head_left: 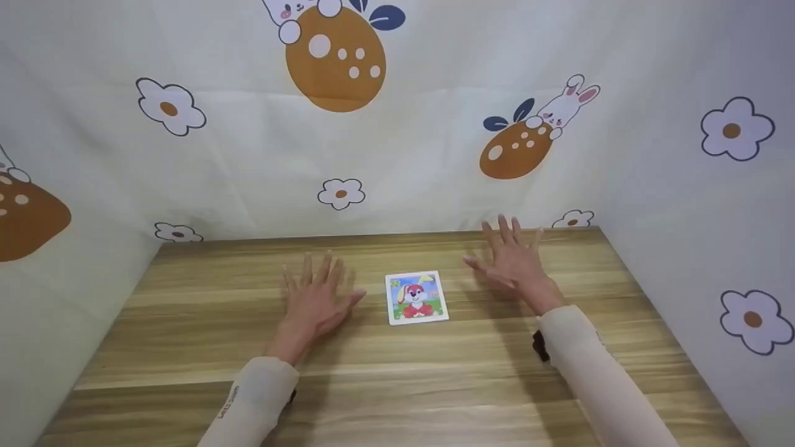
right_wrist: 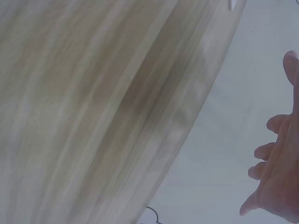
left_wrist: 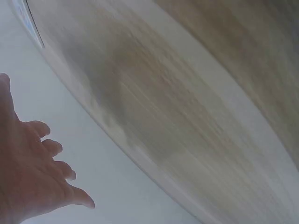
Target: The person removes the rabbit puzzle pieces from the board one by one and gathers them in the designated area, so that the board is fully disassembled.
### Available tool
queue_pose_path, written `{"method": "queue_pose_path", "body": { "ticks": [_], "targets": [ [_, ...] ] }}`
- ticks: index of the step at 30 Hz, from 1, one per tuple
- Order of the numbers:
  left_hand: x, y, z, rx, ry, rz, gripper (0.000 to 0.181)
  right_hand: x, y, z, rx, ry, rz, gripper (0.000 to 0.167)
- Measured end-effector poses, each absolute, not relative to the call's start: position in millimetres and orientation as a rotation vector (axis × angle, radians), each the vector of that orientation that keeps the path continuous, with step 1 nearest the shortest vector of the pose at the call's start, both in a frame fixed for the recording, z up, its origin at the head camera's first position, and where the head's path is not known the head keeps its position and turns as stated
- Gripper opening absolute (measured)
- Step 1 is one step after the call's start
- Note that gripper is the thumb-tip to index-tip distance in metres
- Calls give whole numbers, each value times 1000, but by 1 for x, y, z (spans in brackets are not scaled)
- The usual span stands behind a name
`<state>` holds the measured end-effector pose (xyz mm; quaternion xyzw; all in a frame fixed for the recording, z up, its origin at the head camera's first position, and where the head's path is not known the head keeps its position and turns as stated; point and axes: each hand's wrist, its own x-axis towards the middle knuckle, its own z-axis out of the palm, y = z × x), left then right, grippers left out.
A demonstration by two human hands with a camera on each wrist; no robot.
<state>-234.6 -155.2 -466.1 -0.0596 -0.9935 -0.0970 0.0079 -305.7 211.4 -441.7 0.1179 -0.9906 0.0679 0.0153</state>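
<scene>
A white-bordered card [head_left: 417,297] with a picture of a red and white rabbit lies on the wooden table between the two hands. To its left is my left hand [head_left: 317,304], palm down with fingers spread, holding nothing. My right hand [head_left: 514,264] is to the card's right and a little farther back, its fingers also spread and empty. Neither hand touches the card. In the left wrist view the left hand [left_wrist: 35,170] shows at the left edge; the right wrist view has the right hand [right_wrist: 279,163] at its right edge.
The wood-grain table [head_left: 397,385] meets a pale cloth backdrop [head_left: 428,124] printed with flowers, rabbits and orange fruit shapes. The cloth rises behind the table and along both sides. Light sleeves cover both forearms.
</scene>
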Motion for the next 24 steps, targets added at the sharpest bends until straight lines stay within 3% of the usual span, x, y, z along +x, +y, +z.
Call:
{"method": "queue_pose_path", "body": {
  "ticks": [24],
  "targets": [
    [-199,-51,-479,-564,-3209,-319,82,-310,142,-446,580,-3043,812,73]
  ]
}}
